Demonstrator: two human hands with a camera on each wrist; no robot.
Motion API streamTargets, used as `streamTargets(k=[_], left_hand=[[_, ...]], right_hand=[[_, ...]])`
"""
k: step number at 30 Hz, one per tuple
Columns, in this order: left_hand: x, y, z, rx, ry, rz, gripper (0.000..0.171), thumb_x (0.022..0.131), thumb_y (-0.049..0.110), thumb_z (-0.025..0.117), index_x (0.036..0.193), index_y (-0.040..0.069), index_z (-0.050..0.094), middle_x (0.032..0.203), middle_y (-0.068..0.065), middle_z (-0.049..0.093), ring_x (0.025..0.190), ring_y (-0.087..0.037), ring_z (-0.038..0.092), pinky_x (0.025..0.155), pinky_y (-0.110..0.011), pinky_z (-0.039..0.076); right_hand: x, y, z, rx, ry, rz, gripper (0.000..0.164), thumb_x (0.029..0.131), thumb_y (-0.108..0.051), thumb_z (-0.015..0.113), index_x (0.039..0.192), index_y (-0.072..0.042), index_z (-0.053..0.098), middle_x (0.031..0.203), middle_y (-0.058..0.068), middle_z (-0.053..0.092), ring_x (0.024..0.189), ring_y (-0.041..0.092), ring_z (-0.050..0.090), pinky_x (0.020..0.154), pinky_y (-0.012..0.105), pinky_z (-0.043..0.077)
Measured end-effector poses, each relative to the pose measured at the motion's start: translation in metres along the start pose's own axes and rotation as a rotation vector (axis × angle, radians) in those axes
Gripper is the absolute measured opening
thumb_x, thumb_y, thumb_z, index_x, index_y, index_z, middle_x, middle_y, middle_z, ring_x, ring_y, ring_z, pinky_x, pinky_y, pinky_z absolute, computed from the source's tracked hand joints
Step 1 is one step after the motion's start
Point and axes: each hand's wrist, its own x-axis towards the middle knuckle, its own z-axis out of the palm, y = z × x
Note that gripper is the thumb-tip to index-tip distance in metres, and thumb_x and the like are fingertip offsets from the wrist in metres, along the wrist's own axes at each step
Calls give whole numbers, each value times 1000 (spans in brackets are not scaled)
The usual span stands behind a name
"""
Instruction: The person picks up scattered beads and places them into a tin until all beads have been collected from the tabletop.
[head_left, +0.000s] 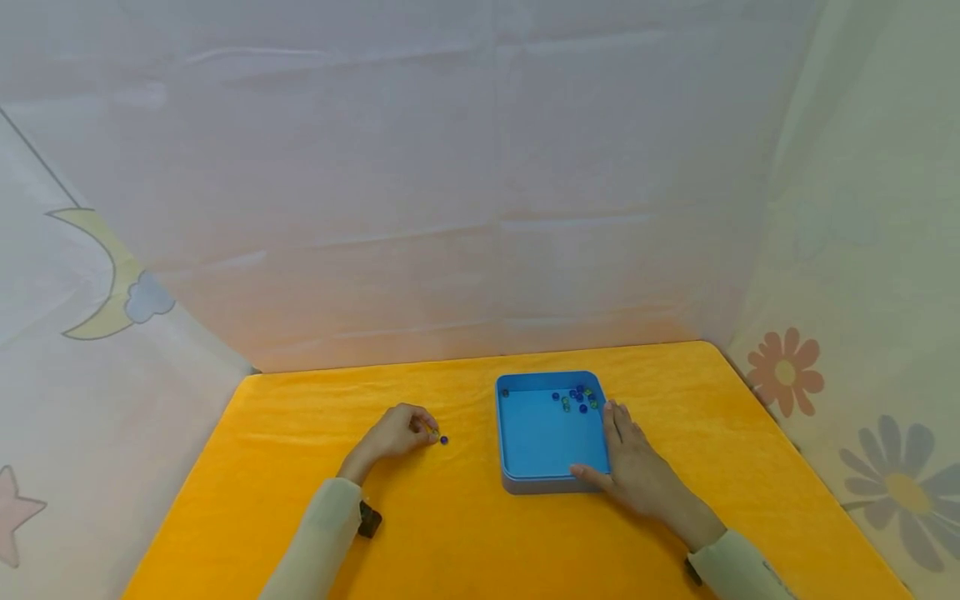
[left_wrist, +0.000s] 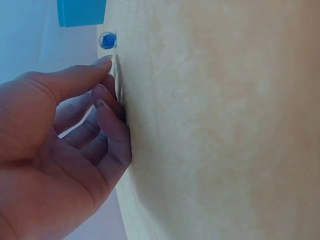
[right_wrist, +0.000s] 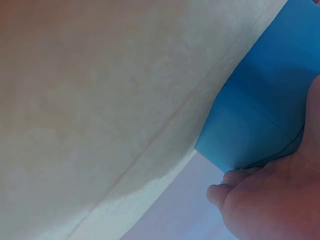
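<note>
On the yellow cloth, my left hand has thumb and forefinger together at a small yellowish glass marble, which the fingers mostly hide. Just beyond these fingertips lies a blue marble, seen in the left wrist view as clear glass with a blue core. A square blue tray stands to the right. Along its right wall my right hand rests with straight fingers, the thumb over the front right corner. Several blue and yellowish marbles are gathered in the tray's far right corner.
One darker marble sits alone in the tray's far left corner. The yellow cloth covers the table, whose back edge meets a pale hanging sheet. Printed curtains close off both sides.
</note>
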Motion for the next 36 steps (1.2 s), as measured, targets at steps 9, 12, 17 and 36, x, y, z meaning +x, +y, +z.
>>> streamTargets(k=[9,12,17,36], left_hand=[[2,7,-5,8,14,10,9,101,17,72,107,12,76,94,-3,73,79,-16,62,71,-29,52],[3,13,-6,9,11,19,10,102,17,71,109,12,76,95,-3,74,80,-17,64,70,-29,53],[4,25,-7,26,10,44,12,102,19,70,111,12,75,94,-4,73,79,-18,65,68,-29,52],[23,87,-6,25,56,127,13,103,25,70,113,17,75,100,-3,70,85,-17,62,74,-30,55]], right_hand=[[1,1,1,-3,0,-2,123,92,-82,52,163,12,15,171,34,16,158,56,18,122,70,26],[0,1,0,4,-4,1,124,92,-82,52,163,12,14,171,34,15,158,56,18,122,70,25],[0,0,0,2,0,-7,122,93,-80,53,163,12,15,171,35,16,158,56,18,123,69,25],[1,2,2,2,-3,8,125,91,-83,53,164,11,13,171,34,14,158,56,18,121,71,26]])
